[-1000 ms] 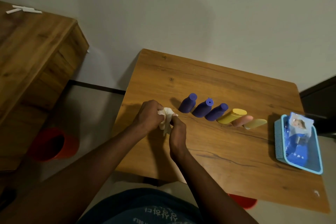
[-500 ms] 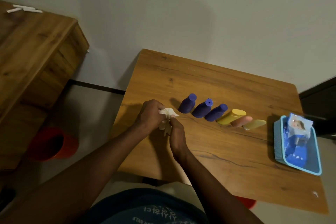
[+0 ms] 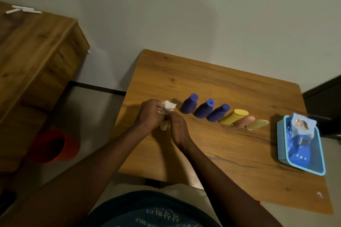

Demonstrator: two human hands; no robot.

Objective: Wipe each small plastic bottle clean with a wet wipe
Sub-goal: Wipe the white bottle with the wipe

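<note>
Over the table's left part, my left hand (image 3: 149, 116) grips a crumpled white wet wipe (image 3: 168, 106). My right hand (image 3: 178, 129) is pressed against it, fingers curled round a small pale bottle (image 3: 163, 127); only the bottle's lower end shows between the hands. To the right stands a row of small bottles: three purple ones (image 3: 189, 104) (image 3: 203, 108) (image 3: 217, 112), a yellow one (image 3: 233, 119), a pink one (image 3: 244, 121) and an olive-yellow one (image 3: 257, 124).
A blue basket (image 3: 280, 145) at the table's right edge holds a pack of wipes (image 3: 299, 127). The wooden table (image 3: 221, 83) backs onto a wall. A wooden cabinet (image 3: 36, 51) and a red bucket (image 3: 53, 145) stand to the left, on the floor.
The wipe has bunched up higher between my hands and hangs down less. Both hands stay in nearly the same spot, working around the pale bottle.
</note>
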